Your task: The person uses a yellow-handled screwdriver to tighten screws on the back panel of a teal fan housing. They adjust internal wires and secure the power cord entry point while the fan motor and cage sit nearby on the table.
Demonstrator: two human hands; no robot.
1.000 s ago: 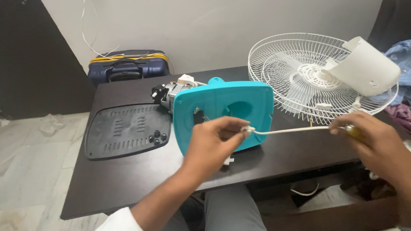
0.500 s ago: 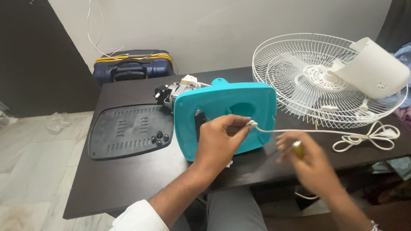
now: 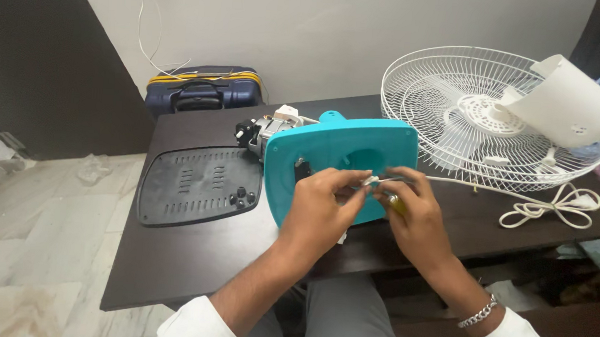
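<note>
Teal rounded plastic housing (image 3: pixel 343 150), white cord (image 3: pixel 523 202)

No packages, labels, signs or screens to be seen anywhere on the table, the floor or the wall.
</note>
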